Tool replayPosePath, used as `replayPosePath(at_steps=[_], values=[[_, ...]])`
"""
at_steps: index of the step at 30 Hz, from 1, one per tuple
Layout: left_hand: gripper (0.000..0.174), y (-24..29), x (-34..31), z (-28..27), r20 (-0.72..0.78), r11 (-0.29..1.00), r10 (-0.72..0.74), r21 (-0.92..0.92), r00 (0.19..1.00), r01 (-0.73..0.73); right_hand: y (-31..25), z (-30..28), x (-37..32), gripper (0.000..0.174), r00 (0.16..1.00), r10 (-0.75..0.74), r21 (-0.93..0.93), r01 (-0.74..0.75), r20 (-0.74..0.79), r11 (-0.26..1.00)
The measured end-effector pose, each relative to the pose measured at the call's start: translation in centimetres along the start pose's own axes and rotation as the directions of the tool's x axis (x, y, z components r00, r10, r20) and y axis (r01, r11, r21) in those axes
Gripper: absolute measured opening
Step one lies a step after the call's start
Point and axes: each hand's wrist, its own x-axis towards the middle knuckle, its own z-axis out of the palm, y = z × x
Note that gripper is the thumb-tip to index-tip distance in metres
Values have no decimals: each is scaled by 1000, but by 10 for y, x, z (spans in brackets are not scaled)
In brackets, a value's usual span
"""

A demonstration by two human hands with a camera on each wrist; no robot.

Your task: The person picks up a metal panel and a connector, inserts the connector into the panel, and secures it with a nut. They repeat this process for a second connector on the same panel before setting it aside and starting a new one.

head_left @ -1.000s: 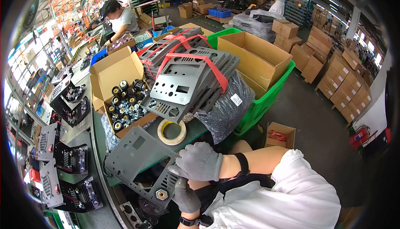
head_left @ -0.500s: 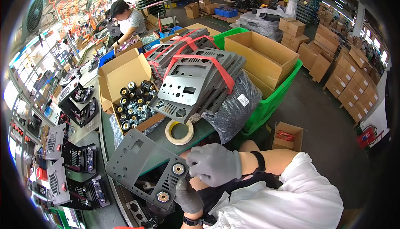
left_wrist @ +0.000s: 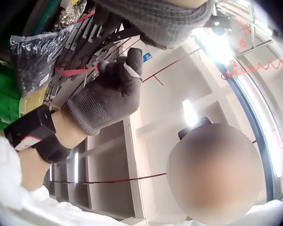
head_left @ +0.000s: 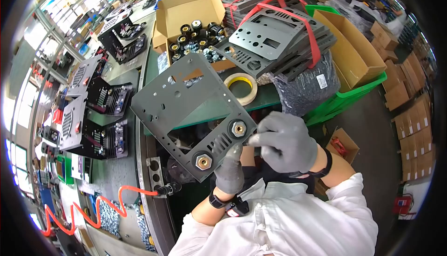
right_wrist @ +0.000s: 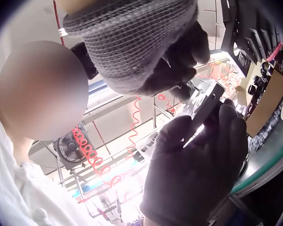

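In the head view, my left hand (head_left: 229, 174) grips the lower right edge of a grey metal plate (head_left: 160, 93), its thumb on the face. Brass-centred hex fittings (head_left: 203, 162) (head_left: 239, 129) sit at two corners of that end, beside slots. My right hand (head_left: 286, 144) is curled just off the plate's right corner; no object shows in its fingers. The left wrist view shows the right hand (left_wrist: 111, 89) with bent fingers. In the right wrist view the left hand (right_wrist: 193, 165) clasps the plate (right_wrist: 205, 106), seen nearly edge-on, below the right hand (right_wrist: 141, 52).
Behind the plate are an open carton (head_left: 186, 11) of black knobs and metal fittings, a tape roll (head_left: 241, 88) and strapped plates (head_left: 265, 35). A bagged bundle (head_left: 309, 84) is beside a green crate (head_left: 349, 102). Black assemblies (head_left: 104, 135) line the left; a red coiled hose (head_left: 122, 200) hangs low.
The right hand has drawn back from the plate's right corner, uncovering the second fitting. The left hand still grips the plate. The head view has turned downward and left.
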Motion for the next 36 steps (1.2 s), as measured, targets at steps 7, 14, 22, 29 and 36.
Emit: replayPosePath(at_steps=[7,14,22,29,36], values=[[33,11,5,15,37,999,2,51,999,-4,1,-8,-6,35,993,55,-107,-67,-108,992],[15,8,10,40,34,996,-81,-41,996,82,6,-29,-27,37,979,79,-99,-99,-188,990],[30,34,58,87,644,984,-137,-1,753,179,32,-74,-38,51,968,-127,-527,-7,-217,850],[52,44,77,118,670,984,-83,173,738,-47,161,-174,-58,48,794,198,-505,-534,-575,678],[46,26,64,86,779,949,-167,294,605,-117,323,-258,-118,54,457,843,-484,-827,-283,286]])
